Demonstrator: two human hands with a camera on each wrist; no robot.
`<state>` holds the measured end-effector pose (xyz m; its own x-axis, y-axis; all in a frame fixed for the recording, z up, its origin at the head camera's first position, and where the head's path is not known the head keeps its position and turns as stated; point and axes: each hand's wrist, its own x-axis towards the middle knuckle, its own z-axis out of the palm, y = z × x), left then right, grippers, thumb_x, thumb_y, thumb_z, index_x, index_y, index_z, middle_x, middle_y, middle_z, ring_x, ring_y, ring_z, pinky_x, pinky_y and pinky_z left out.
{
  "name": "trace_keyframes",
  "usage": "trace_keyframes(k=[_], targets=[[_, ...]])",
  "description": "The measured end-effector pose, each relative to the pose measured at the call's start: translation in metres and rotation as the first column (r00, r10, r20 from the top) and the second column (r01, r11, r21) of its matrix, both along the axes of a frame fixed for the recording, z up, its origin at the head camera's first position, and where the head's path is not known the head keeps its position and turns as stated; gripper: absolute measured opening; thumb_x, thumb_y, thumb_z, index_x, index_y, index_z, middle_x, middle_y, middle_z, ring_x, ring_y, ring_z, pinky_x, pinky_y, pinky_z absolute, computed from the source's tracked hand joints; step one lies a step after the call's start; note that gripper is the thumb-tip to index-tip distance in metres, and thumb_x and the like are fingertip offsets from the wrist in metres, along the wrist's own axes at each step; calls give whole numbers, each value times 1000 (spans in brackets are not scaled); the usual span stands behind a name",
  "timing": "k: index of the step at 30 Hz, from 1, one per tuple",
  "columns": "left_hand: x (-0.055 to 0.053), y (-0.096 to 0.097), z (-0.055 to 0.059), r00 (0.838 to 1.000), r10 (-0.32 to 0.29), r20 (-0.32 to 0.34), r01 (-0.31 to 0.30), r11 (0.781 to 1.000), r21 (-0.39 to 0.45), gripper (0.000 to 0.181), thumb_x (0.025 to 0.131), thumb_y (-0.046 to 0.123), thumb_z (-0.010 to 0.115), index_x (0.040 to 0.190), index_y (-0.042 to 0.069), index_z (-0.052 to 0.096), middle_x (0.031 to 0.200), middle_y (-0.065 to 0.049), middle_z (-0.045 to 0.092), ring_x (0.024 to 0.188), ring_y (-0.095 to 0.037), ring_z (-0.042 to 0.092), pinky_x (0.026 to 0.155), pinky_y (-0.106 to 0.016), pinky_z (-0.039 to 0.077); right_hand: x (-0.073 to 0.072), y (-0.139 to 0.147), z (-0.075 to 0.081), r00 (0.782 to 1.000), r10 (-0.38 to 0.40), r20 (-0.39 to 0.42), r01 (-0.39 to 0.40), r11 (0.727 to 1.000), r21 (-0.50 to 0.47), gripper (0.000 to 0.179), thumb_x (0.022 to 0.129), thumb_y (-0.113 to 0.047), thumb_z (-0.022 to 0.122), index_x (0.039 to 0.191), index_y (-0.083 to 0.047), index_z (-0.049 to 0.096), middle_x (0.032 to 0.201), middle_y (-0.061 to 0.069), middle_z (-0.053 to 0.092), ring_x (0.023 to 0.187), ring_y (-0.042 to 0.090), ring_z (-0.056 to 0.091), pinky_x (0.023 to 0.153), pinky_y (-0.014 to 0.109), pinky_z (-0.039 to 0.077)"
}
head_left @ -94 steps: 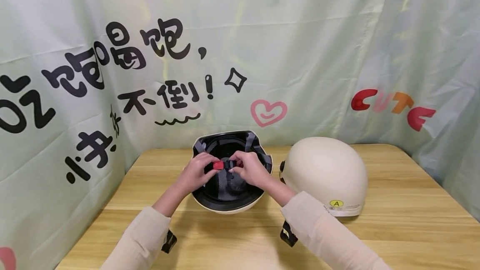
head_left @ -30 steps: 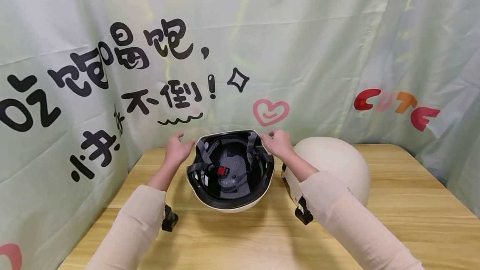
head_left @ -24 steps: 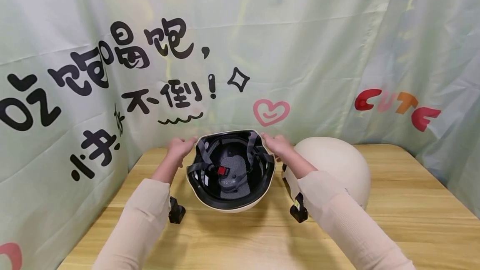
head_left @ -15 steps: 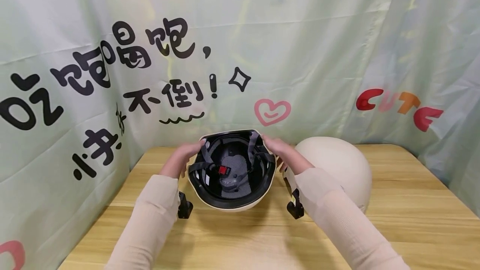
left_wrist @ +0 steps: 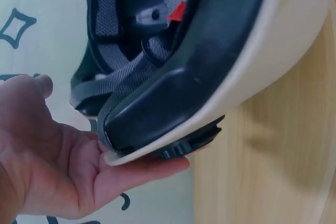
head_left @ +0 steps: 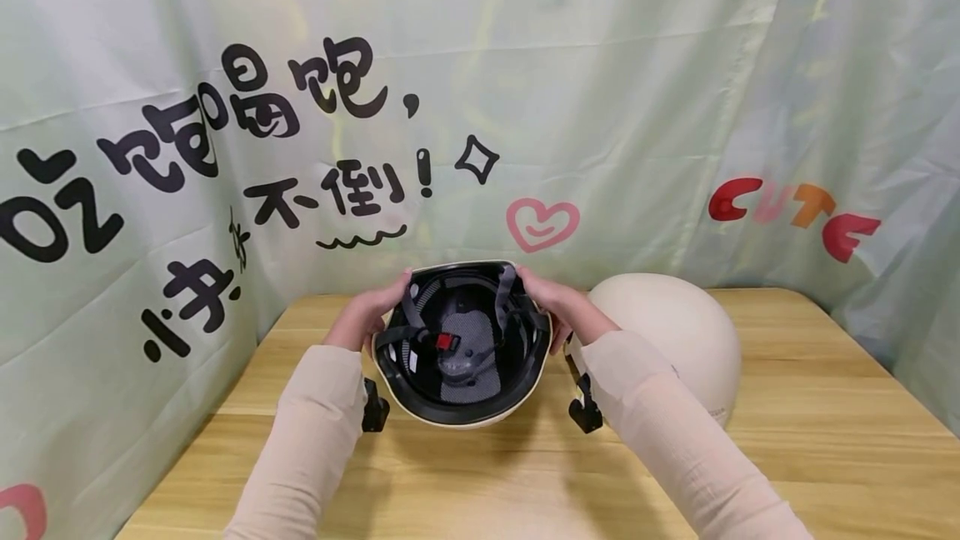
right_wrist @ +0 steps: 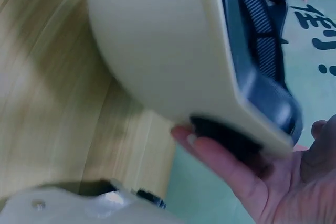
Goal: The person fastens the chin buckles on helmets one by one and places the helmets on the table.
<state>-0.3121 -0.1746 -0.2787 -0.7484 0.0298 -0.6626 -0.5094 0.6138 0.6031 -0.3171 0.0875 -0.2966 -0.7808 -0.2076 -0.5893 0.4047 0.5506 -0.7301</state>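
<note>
Head view: an upturned helmet [head_left: 468,375] stands on the wood-grain table [head_left: 480,486], near the far edge, with its dark lining facing the person. A red-and-black buckle [head_left: 445,342] on grey straps [head_left: 504,297] lies within the shell. The left hand [head_left: 367,312] is at the left side of the rim, the right hand [head_left: 557,307] at the right side; both thumbs point toward the rim. A second helmet [head_left: 671,336] rests crown up to the right, partly covered by the right sleeve [head_left: 675,423]. A printed cloth [head_left: 622,123] hangs behind the table. Left wrist view: the hand is partly spread, its fingers extended beneath the edge of the shell and touching it beside a black fitting [left_wrist: 184,145]; the thumb stands apart from the fingers. Right wrist view: the fingers extend along the outer shell, supporting it next to a dark part [right_wrist: 226,137]; the thumb is separated from the fingers, near the rim. Blur here limits detail; the dark part is probably a similar fitting.
</note>
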Motion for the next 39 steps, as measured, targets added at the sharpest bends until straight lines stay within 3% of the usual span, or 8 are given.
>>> trace_keyframes(k=[5,9,12,16,23,27,32,39], targets=[[3,-1,-1,999,37,-33,-37,999,-11,94,86,70,2,147,-1,-4,144,-41,11,133,-51,23,107,-60,26,1,3,0,996,51,76,-50,999,-9,103,83,-74,1,143,7,22,147,29,24,123,52,40,98,60,39],[5,5,-4,993,18,-120,-14,999,32,88,89,64,-1,147,-3,-4,150,-34,-3,137,-52,4,114,-54,12,2,2,-1,996,11,88,-10,1000,-15,105,82,-75,3,142,10,22,150,25,21,124,50,39,95,57,43],[6,8,-5,991,14,-133,-7,999,47,86,90,63,-2,147,0,-6,152,-28,-8,137,-51,-1,114,-56,7,1,2,-3,995,-26,98,27,1000,-10,105,83,-75,4,143,10,18,151,23,22,125,49,38,94,56,44],[6,10,-2,994,20,-111,-18,1000,20,88,88,66,-3,148,3,-6,153,-24,-5,138,-49,1,112,-60,9,3,4,-5,994,-53,100,55,998,-21,106,82,-75,5,142,10,19,148,23,27,125,46,41,94,54,44],[6,12,-1,987,67,-143,-58,996,68,89,87,68,-2,148,5,-7,150,-32,-6,138,-50,3,107,-66,16,8,5,-7,993,-103,64,106,993,-46,103,82,-76,7,139,6,30,143,26,34,124,44,42,94,56,44],[6,13,-2,974,123,-189,-106,990,96,90,87,70,4,149,5,-5,152,-27,-4,139,-47,6,106,-66,19,12,7,-9,988,-155,23,157,984,-86,102,82,-77,12,143,4,22,142,31,32,124,45,40,93,60,42],[13,13,-1,949,195,-247,-174,979,102,96,86,73,15,148,2,0,153,-25,6,135,-46,24,102,-62,32,15,9,-11,975,-207,-79,200,976,-88,102,81,-78,19,145,1,16,141,30,33,120,50,43,89,64,43],[23,16,1,896,224,-383,-223,974,46,100,85,74,22,148,-2,7,153,-24,9,132,-42,30,99,-60,36,21,12,-16,930,-258,-261,250,966,-65,100,81,-78,28,140,4,32,142,23,32,99,38,58,68,53,54]])
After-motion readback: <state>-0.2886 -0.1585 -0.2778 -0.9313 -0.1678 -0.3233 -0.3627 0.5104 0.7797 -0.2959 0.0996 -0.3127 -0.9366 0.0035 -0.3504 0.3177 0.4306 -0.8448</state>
